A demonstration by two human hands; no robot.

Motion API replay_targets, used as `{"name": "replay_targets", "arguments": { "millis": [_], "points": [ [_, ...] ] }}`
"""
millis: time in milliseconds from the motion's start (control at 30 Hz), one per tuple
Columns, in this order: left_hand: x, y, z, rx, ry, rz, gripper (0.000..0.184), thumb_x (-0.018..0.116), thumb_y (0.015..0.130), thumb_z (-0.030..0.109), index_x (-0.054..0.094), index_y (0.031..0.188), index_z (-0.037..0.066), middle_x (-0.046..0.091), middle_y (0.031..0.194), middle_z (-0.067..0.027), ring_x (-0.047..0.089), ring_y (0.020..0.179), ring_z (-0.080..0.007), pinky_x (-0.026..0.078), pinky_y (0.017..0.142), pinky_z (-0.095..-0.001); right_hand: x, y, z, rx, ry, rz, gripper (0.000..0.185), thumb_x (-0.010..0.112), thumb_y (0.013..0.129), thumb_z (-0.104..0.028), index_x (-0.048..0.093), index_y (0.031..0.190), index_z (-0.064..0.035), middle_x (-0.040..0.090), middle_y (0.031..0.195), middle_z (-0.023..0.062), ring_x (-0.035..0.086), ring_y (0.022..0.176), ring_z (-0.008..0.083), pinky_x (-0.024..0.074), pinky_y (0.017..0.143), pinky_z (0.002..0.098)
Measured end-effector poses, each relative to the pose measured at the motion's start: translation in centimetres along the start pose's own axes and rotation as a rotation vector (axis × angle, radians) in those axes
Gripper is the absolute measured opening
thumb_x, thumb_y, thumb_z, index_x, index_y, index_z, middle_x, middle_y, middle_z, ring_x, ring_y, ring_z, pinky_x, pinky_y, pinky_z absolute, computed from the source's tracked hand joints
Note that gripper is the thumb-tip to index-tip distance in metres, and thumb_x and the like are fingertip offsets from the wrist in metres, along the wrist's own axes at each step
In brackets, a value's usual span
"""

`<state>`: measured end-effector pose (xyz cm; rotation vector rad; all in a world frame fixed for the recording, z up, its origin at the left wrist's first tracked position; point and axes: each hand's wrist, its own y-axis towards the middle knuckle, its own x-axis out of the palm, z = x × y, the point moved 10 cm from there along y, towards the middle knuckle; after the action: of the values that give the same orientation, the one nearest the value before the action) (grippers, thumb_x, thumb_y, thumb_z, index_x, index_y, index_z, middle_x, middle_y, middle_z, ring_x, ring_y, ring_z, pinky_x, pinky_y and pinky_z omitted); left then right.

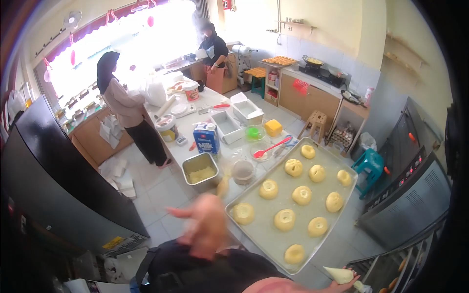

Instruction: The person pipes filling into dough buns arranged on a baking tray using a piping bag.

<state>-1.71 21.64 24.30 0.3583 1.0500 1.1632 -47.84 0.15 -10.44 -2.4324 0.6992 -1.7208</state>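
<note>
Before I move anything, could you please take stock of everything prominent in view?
table: one, white, centre
tray: one, grey, at the table's near end
buns: eleven, pale yellow, on the tray
milk carton: one, blue and white, on the table
deep tin: one, silver, beside the milk carton
loaf tins: two, pale grey, mid-table
spatula: one, red, beside the tray
stools: three, two teal and one wooden, on the floor
co-workers: two, pale and dark tops, across the room
piping bag: one, cream, lower right
left hand: one, bare, blurred, below the deep tin
right hand: one, bare, holding the piping bag
</note>
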Motion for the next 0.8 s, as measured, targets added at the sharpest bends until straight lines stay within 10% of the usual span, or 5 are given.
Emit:
{"name": "replay_targets", "arguments": {
  "millis": [133,367,800],
  "points": [
    [-3.7,5.0,-10.8,0.002,-0.427,0.435,0.059,0.048,0.071,0.056,0.049,0.085,-0.001,0.049,0.078,-0.0146,0.047,0.076,-0.0281,0.036,0.069,-0.0386,1.9,-1.1,0.0,-0.084,-0.216,-0.094,0.020,0.048,0.082,-0.031,0.050,0.074,-0.0124,0.053,0.072,-0.0034,0.054,0.078,0.0157,0.0288,0.090,0.0417],
    [-5.6,6.3,-13.1,-0.044,-0.183,0.650,0.054,0.040,0.078,0.051,0.042,0.061,0.000,0.041,0.061,-0.0119,0.040,0.061,-0.0278,0.029,0.059,-0.0359,1.1,-1.3,-2.6,-0.102,-0.227,-0.107,0.022,0.047,0.082,-0.033,0.051,0.072,-0.0139,0.054,0.070,-0.0043,0.055,0.075,0.0149,0.0299,0.088,0.0420],
    [-4.7,7.1,-12.1,0.014,0.030,0.393,0.049,0.032,0.082,0.047,0.038,0.057,0.005,0.036,0.058,-0.0103,0.035,0.056,-0.0282,0.022,0.064,-0.0343,5.6,2.5,1.0,-0.062,-0.326,-0.187,0.024,0.046,0.082,-0.035,0.050,0.074,-0.0129,0.054,0.070,-0.0002,0.053,0.071,0.0157,0.0395,0.077,0.0395]
  ]
}}
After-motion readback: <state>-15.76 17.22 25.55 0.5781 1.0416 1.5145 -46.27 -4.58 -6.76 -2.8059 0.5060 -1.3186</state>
